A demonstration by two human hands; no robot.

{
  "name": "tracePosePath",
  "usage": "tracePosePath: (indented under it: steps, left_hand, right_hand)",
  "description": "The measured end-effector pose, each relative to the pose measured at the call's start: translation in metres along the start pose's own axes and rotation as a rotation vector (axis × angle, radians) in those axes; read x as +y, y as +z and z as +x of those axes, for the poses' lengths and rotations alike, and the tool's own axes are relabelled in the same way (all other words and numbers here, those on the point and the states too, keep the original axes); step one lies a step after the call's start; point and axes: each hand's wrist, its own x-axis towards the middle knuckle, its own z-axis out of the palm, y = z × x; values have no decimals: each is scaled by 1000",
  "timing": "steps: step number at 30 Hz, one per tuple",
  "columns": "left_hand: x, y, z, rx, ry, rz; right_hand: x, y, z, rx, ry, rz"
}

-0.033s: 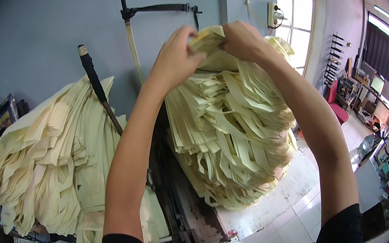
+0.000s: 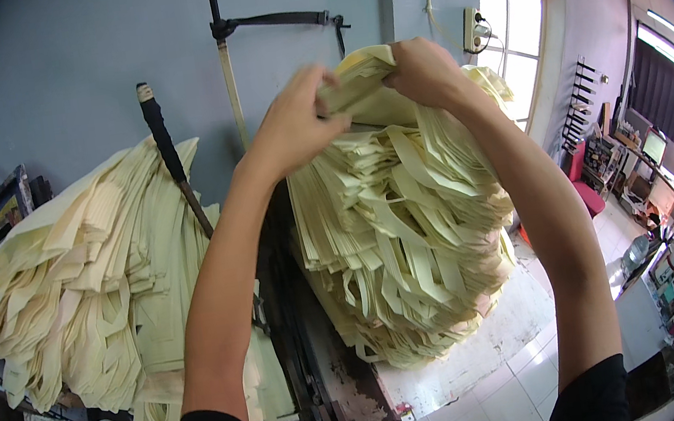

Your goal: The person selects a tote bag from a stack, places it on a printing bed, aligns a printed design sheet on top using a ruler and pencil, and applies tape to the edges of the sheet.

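Pale yellow cloth bags with strap handles are piled in a tall stack (image 2: 407, 227) in front of me. At its top, my right hand (image 2: 428, 75) is closed on the upper right edge of a few folded bags (image 2: 369, 66), lifting them in a bent bundle. My left hand (image 2: 291, 123) is at the bundle's left edge, thumb below and fingers above. Its fingers are smeared by motion, so whether they pinch the cloth cannot be told. On the left lies a second fanned pile of the same bags (image 2: 81, 270).
A dark wrapped rod (image 2: 161, 131) leans over the left pile. Between the piles runs a dark metal frame (image 2: 304, 351). Behind are a blue-grey wall (image 2: 96, 63), a pole with a black strap (image 2: 277, 15) and a wall socket (image 2: 473, 31). A cluttered desk (image 2: 646, 161) stands far right.
My left hand has shifted slightly left and down from the bundle's edge. The bundle bends a little more openly. My right hand keeps its hold, moved slightly right.
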Motion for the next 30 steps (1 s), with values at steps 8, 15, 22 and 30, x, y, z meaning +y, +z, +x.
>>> tracePosePath:
  steps: [8,15,22,30]
  left_hand:
    - [-41,5,16,-270,-193,28]
    - [-26,33,41,152,-64,-331]
    - [-42,38,-34,-301,-89,-215]
    - [-41,37,-36,-333,-57,-235]
  right_hand:
    - [-1,-30,3,-275,-33,248]
    - [3,16,-3,-52,-48,-17]
    - [64,-26,29,262,78,-52]
    - [106,-63,44,368,23,-14]
